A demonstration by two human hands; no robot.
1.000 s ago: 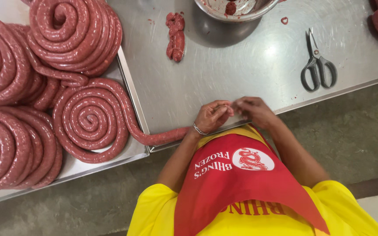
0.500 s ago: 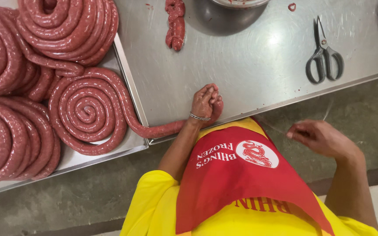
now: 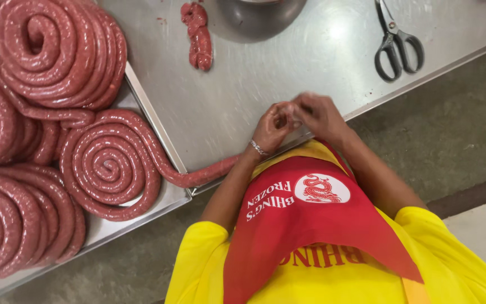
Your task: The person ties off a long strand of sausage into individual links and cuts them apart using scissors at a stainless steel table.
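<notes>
A long red sausage (image 3: 108,163) lies coiled on a metal tray (image 3: 154,117). Its tail (image 3: 203,175) runs off the tray along the steel table's front edge to my hands. My left hand (image 3: 271,128), with a thin bracelet at the wrist, is closed on the sausage's end. My right hand (image 3: 323,115) meets it from the right, fingertips pinched at the same spot. The end itself is hidden between the fingers. Below them are my red apron and yellow shirt.
More sausage coils (image 3: 57,53) fill the tray at the left. On the steel table (image 3: 265,79) lie a short lump of red meat (image 3: 198,36), black-handled scissors (image 3: 395,45) at the far right and a metal bowl (image 3: 260,14) at the top edge. Concrete floor lies below.
Half a second ago my right hand was pulled away to the right, off the table. It has come back to the left hand at the sausage's end. The left hand stayed put.
</notes>
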